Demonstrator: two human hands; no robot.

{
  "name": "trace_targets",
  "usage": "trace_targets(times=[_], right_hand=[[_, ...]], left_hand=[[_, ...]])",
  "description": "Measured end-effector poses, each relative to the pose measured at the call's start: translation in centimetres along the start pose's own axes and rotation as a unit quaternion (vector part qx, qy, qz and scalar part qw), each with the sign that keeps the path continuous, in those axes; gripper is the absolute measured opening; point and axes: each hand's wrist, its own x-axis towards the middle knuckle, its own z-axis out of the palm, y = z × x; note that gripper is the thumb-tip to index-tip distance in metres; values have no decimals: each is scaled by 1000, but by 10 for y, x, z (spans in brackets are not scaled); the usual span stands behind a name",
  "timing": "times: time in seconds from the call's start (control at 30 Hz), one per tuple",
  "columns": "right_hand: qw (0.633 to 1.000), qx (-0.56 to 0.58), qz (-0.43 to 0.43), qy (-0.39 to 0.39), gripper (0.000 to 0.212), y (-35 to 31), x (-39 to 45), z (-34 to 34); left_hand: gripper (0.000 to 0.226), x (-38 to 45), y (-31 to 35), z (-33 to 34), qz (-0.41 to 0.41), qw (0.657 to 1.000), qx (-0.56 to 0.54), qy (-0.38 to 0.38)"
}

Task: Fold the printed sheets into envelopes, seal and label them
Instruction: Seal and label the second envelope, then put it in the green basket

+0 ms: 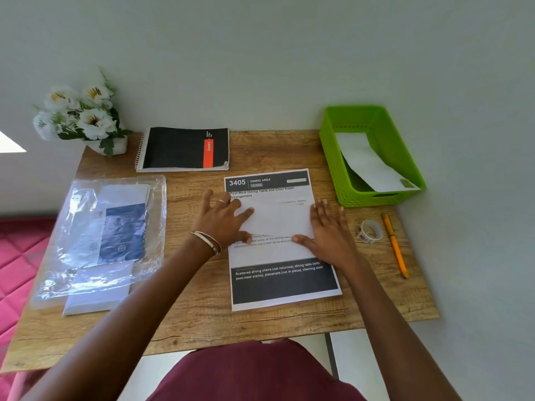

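Note:
A folded white sheet lies flat on top of a printed sheet headed "3405 DINING AREA" in the middle of the wooden table. My left hand presses its left edge with spread, straight fingers. My right hand lies flat on its right edge. A clear plastic bag of envelopes sits at the left, with a stack of white envelopes poking out from under its near end. A roll of tape and an orange pen lie to the right.
A green basket at the back right holds one white envelope with a label. A black spiral notebook lies at the back. White flowers in a pot stand in the back left corner. Walls border the table at the back and right.

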Motion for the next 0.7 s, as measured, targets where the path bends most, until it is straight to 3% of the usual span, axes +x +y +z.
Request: trace_targets(times=[0.2,0.3,0.37,0.43,0.5,0.6,0.63,0.7], right_hand=[[1000,15,-16,-5,106,3,-1,-3],[997,62,-35,18,93,5,2,1],[980,162,-71,89,70,6,1,5],[931,295,-75,203,41,3,-3,6],[850,451,-3,271,21,-2,-10,1],[708,659,89,239,18,-9,-14,-13],[678,690,102,233,19,-8,-13,-16],[658,710,109,225,21,-7,-11,-21]], left_hand=[[26,12,-10,5,188,966,32,177],[29,13,-6,2,171,960,2,221],[27,15,-4,-5,119,961,-50,243],[30,16,-3,-14,54,952,-150,261],[28,14,-3,-25,4,919,-281,277],[20,10,-8,-35,-98,841,-472,244],[29,9,-10,-34,-130,816,-520,218],[45,6,-13,-28,-162,755,-608,184]])
